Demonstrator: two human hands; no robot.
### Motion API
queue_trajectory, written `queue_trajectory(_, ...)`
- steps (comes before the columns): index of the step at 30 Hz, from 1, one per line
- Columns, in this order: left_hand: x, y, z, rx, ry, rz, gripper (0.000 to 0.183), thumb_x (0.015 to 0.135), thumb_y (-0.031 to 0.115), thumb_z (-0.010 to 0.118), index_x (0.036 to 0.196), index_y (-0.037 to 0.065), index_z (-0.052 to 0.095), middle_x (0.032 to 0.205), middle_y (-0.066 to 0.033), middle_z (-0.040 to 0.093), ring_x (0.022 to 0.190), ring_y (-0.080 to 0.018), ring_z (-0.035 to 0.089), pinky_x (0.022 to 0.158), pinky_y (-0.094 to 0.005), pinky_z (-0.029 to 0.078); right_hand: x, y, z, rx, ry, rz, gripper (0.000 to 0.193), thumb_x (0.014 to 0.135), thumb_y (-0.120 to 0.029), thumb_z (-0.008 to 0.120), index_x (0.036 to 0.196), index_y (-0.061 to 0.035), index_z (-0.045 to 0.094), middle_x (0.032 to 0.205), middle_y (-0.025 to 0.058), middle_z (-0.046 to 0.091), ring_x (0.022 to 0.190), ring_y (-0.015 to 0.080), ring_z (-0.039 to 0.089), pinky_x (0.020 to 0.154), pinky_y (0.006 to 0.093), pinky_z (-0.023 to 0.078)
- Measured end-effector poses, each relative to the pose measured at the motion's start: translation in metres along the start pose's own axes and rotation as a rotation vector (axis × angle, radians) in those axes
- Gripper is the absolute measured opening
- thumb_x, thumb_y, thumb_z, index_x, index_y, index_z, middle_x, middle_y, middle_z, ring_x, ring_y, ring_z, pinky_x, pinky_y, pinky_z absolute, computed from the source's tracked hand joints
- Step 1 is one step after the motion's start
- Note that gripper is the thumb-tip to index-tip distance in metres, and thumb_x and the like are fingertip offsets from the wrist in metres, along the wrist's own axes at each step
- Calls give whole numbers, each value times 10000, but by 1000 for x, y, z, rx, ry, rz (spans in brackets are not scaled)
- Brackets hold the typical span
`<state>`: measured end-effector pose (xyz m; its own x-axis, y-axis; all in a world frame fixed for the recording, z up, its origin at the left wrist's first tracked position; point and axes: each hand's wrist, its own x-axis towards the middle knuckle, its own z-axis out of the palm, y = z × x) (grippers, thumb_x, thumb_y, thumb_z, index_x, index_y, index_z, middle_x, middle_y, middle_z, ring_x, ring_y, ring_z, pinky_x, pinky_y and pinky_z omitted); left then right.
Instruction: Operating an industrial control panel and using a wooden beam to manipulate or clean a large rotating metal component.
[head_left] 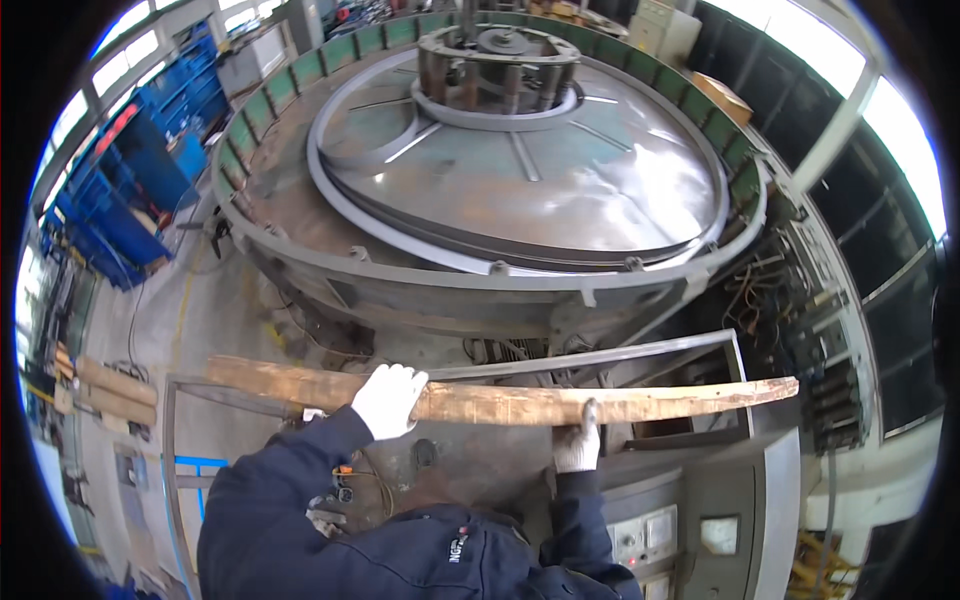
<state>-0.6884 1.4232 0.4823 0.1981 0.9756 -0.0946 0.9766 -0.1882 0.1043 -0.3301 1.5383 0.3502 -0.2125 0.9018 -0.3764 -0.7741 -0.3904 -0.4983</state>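
Observation:
A long, weathered wooden plank [500, 404] lies crosswise in front of me, its left part broader in view and its right end narrow. My left hand [388, 402], in a white glove, is closed over the plank left of its middle, fingers on top. From the near side my right hand [578, 442], also white-gloved, grips the plank right of its middle. Its thumb or a finger in grey shows against the face, while the other fingers are hidden behind the wood. Beneath the plank runs a grey metal frame [690, 347]; I cannot tell whether they touch.
Beyond the frame stands a large round machine with a green-and-grey rim [420, 278] and a shiny metal disc [500, 195]. A grey control cabinet [720, 500] is close at my right. Cardboard-coloured rolls [118, 392] lie at left, near blue cabinets [150, 165]. A cable [385, 490] trails below.

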Motion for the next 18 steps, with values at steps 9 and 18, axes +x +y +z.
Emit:
queue_trajectory(9, -170, -146, -119, 164, 289, -388, 1109, 643, 260, 959, 1578, -13, 429, 1368, -240, 568, 1294, -432, 552, 1170, -575, 423, 74, 97, 255, -494, -132, -329, 525, 933, -71, 731, 1434, 2, 592, 1156, 214, 724, 1030, 384, 710, 924, 449, 583)
queue_trajectory(18, -379, -158, -91, 353, 217, -1164, 966, 681, 90, 823, 1579, 43, 470, 1408, -249, 607, 1345, -438, 548, 1169, -520, 423, 220, 259, 426, -502, -425, 34, 597, 1048, -486, 681, 1308, 48, 634, 1081, 128, 744, 959, 231, 738, 845, 369, 619)
